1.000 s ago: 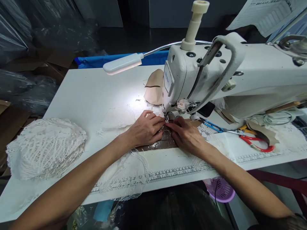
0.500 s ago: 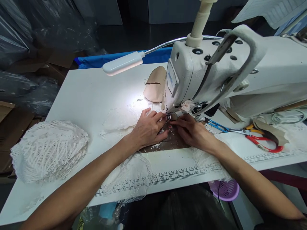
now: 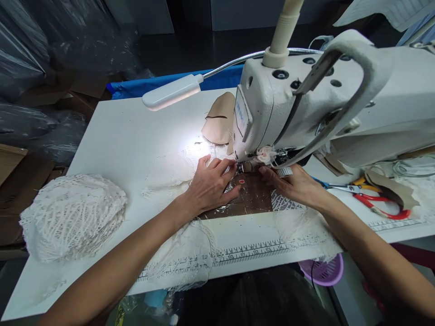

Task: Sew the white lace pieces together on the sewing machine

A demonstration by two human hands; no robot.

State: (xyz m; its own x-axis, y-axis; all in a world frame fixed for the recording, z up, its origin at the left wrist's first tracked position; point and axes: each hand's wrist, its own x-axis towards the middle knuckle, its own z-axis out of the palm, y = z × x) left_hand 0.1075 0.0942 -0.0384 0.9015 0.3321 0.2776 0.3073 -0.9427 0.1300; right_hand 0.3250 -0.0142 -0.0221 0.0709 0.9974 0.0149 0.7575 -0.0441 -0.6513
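My left hand (image 3: 212, 183) lies spread and palm down on white lace (image 3: 171, 176) and the brown plate (image 3: 253, 199), just left of the presser foot (image 3: 243, 166). Right of the foot is my right hand (image 3: 294, 183), its fingers closed together and partly hidden by the machine guard. What they hold, if anything, cannot be made out. More white lace (image 3: 295, 217) hangs below that hand toward the front edge. The white sewing machine (image 3: 258, 104) stands over both hands.
A lace stack (image 3: 74, 217) sits at the table's left. Beige cup-shaped pieces (image 3: 219, 120) lie behind the needle, under a lamp (image 3: 172, 92). Blue-handled snips (image 3: 335, 185) and red-handled scissors (image 3: 380, 208) rest at right. A printed ruler (image 3: 253, 252) runs along the front edge; a purple basket (image 3: 322, 270) is below.
My right hand has moved right, away from the presser foot, uncovering more of the brown plate and its red mark. My left hand stays nearly in place. The view shifts slightly.
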